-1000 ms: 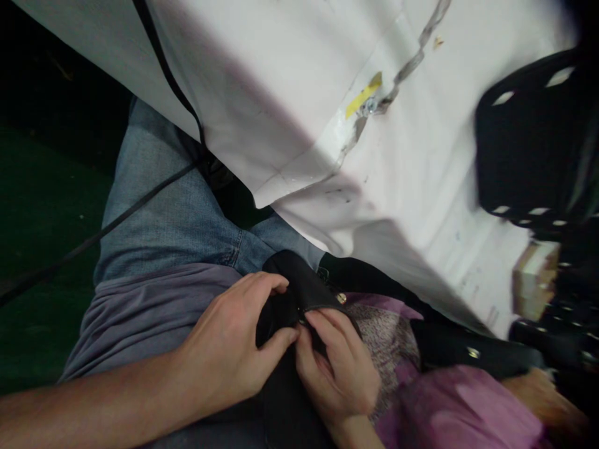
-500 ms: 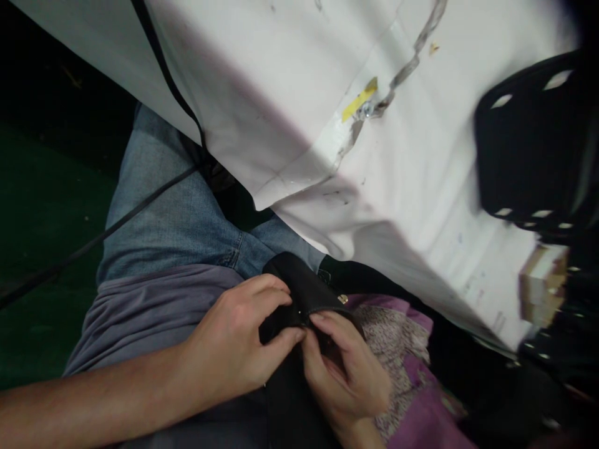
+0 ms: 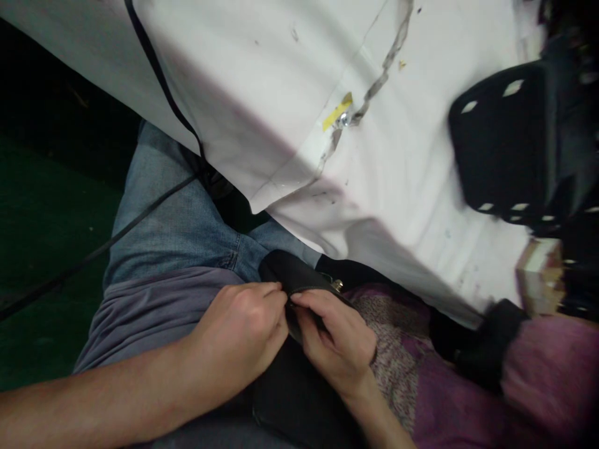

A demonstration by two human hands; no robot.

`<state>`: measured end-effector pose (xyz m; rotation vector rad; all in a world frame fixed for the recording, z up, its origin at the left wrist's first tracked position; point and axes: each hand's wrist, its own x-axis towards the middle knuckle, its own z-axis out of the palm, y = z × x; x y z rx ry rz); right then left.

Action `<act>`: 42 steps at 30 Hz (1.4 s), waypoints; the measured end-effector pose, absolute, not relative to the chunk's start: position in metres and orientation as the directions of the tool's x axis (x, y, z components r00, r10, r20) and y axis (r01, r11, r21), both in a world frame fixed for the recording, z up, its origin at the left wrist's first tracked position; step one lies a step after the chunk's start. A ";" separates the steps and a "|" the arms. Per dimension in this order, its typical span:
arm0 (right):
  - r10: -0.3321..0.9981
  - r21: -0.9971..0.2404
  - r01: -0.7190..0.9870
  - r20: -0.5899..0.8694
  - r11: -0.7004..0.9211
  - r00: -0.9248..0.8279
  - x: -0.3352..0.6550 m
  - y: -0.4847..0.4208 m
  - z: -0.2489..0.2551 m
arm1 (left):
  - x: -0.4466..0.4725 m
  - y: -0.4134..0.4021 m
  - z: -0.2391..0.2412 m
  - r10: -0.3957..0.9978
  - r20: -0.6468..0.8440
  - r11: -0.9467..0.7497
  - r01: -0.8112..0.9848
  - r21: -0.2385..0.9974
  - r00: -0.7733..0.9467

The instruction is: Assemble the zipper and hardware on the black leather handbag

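A black leather piece (image 3: pixel 292 274) lies on my lap, just under the edge of the white table (image 3: pixel 290 106). My left hand (image 3: pixel 238 337) is curled, its fingertips pinching the piece's near edge from the left. My right hand (image 3: pixel 334 340) meets it from the right, fingers bent and pinching the same edge. Both sets of fingertips touch at the middle of the black piece. A small metal fitting (image 3: pixel 336 285) shows on the piece beside my right hand. What lies between the fingertips is hidden.
Purple patterned cloth (image 3: pixel 402 362) lies at my right. A black perforated piece (image 3: pixel 500 149) and a pale block (image 3: pixel 540 274) sit on the table at right. A black cord (image 3: pixel 154 75) runs down across my jeans (image 3: pixel 178 218). Dark floor is at left.
My hands have closed together on the black piece, the left fingers curling in tighter. The view has shifted slightly, and more purple cloth with a dark cuff has appeared at the right.
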<state>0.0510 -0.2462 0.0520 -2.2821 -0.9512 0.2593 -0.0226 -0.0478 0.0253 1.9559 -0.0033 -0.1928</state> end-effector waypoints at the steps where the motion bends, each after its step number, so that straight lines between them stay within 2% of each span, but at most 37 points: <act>1: 0.704 -0.646 0.559 0.047 -0.520 0.709 0.055 -0.245 0.051 | -0.020 -0.047 0.025 -0.116 -0.134 -0.417 0.074 0.906 0.984; 6: 0.743 -0.697 0.519 -0.028 -0.495 0.669 0.075 -0.236 0.051 | -0.009 -0.036 0.028 -0.217 -0.184 -0.578 0.026 0.815 0.959; 11: 0.766 -0.724 0.512 -0.034 -0.462 0.642 0.092 -0.225 0.049 | 0.003 -0.021 0.034 -0.219 -0.250 -0.656 0.047 0.754 0.943; 14: 0.774 -0.761 0.475 -0.054 -0.441 0.631 0.102 -0.219 0.047 | 0.010 -0.015 0.038 -0.138 -0.289 -0.604 0.151 0.783 0.947; 17: 0.801 -0.811 0.398 -0.139 -0.430 0.583 0.113 -0.211 0.048 | 0.019 -0.007 0.041 -0.094 -0.314 -0.516 0.224 0.827 0.945; 22: 0.867 -0.789 0.426 -0.257 -0.444 0.427 0.133 -0.200 0.047 | 0.046 0.011 0.035 -0.201 -0.368 -0.517 0.221 0.827 0.908; 28: 0.899 -0.699 0.569 -0.289 -0.433 0.328 0.144 -0.198 0.045 | 0.066 0.022 0.022 -0.274 -0.414 -0.487 0.246 0.838 0.868; 33: 0.881 -0.749 0.472 -0.340 -0.465 0.329 0.145 -0.198 0.042 | 0.075 0.027 0.018 -0.373 -0.411 -0.485 0.203 0.851 0.832; 42: 0.904 -0.874 0.313 -0.265 -0.372 0.334 0.155 -0.185 0.028 | 0.088 0.036 0.017 -0.391 -0.402 -0.600 0.102 0.794 0.828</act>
